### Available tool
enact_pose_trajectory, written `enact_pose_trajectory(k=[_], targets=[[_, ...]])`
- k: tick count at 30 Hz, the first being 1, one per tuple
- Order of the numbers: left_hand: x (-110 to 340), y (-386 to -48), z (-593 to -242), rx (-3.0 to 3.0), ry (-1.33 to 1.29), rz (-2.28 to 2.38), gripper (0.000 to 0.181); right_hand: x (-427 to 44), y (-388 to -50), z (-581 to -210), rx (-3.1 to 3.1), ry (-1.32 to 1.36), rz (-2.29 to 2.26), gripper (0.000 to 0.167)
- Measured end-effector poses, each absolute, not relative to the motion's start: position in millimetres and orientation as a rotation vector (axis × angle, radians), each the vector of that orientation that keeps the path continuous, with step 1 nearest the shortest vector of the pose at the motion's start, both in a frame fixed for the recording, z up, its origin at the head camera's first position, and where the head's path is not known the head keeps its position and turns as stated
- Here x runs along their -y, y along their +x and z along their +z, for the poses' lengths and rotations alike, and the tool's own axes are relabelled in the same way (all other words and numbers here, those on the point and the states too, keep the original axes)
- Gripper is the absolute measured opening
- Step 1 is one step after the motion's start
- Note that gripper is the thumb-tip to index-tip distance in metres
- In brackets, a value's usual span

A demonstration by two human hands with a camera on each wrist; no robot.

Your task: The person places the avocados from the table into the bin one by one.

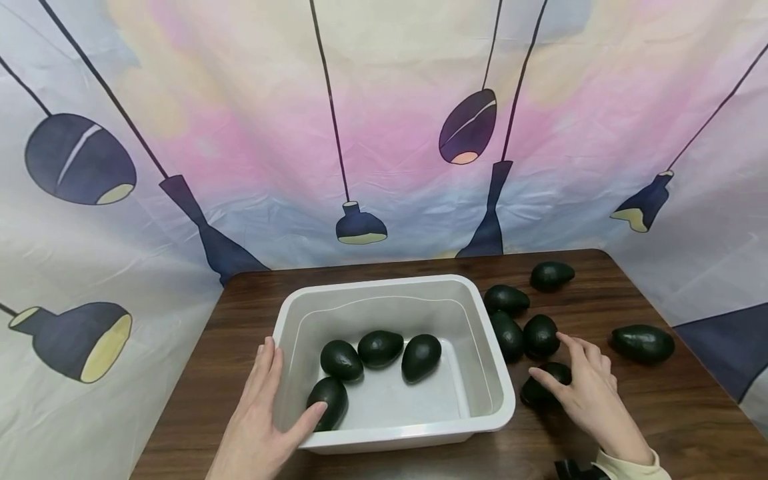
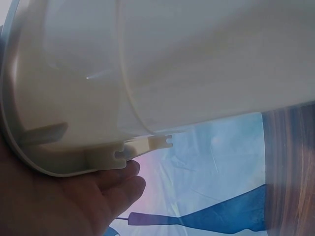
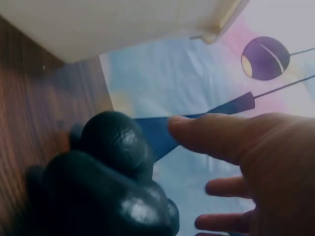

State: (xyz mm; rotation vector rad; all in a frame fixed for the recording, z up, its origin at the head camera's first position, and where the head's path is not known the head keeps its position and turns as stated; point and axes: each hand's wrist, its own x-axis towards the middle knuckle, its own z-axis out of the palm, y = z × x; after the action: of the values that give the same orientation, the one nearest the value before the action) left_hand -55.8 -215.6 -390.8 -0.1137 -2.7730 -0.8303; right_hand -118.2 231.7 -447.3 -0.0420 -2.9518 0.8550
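My left hand (image 1: 255,417) rests on the near left corner of a white plastic bin (image 1: 393,432); its fingers lie straight along the left rim and the thumb reaches over the front rim. In the left wrist view, fingers (image 2: 123,194) touch the rim's edge. Several dark green avocados (image 1: 422,358) lie inside the bin. To the right of it, my right hand (image 1: 591,393) hovers over an avocado (image 1: 537,390) on the table, thumb and fingers spread apart. The right wrist view shows a gap between the thumb (image 3: 211,135) and the avocados (image 3: 115,140).
More avocados stand close to the bin's right wall, among them one at the front (image 1: 507,337) and one behind it (image 1: 505,299). Others lie at the far edge (image 1: 551,275) and the right side (image 1: 642,344) of the wooden table (image 1: 207,373). A lamp-print cloth (image 1: 396,147) hangs behind.
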Motion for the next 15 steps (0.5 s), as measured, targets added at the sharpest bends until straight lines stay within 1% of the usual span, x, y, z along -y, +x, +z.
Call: enact_pose_trajectory(k=[10,15], targets=[[216.0,-56.2,-393.0,2.751,-0.118,-0.824,0.099,-240.2,-116.7,-458.3,3.076,-0.07,0.865,0.093],[215.5,-56.0,-393.7,2.743,-0.125,-0.822,0.098,-240.2,-116.2,-462.3,3.081,-0.072,0.86,0.088]])
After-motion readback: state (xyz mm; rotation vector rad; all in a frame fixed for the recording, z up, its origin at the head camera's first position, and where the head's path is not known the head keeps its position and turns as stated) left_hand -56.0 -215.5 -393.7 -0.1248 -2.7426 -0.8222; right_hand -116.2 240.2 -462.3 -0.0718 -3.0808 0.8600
